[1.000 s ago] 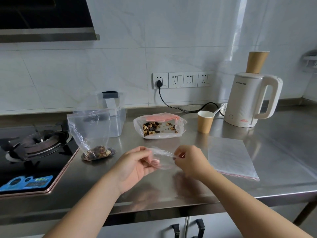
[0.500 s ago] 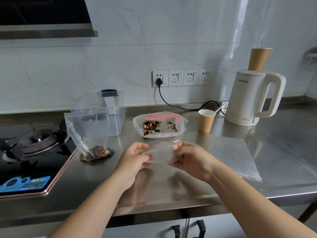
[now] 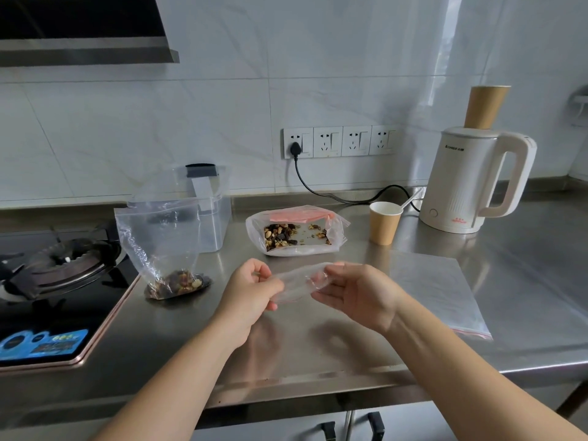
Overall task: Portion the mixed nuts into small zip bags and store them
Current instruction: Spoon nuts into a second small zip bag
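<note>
Two hands meet above the steel counter [image 3: 318, 354], holding one small clear zip bag [image 3: 294, 283] between them, off the surface. Left hand [image 3: 251, 296] pinches the bag's left end, fingers curled in. Right hand [image 3: 353, 294] grips the right end, thumb on top, fingers curled under the film. Bag is crumpled; whether its mouth is open cannot be told.

Bare steel lies below the hands, out to the counter's front edge.

Left of the hands: a filled zip bag [image 3: 162, 249] stands upright, nuts in its bottom, close to the copper-trimmed edge of the gas hob [image 3: 57, 281]. Behind it, touching or just beside, a clear plastic container [image 3: 213, 218].

Behind the hands: the large bag of mixed nuts [image 3: 296, 232] lies flat, mouth toward the wall, red strip showing. To its right, a paper cup [image 3: 385, 222], then a white kettle [image 3: 477, 183] with another paper cup upturned [image 3: 485, 106] on its lid.

Right of the hands: a flat empty zip bag [image 3: 439, 291] with a red seal edge lies on the steel, near the right hand but apart from it.

Wall sockets [image 3: 340, 141] sit above the rear edge, one with a black cord.
</note>
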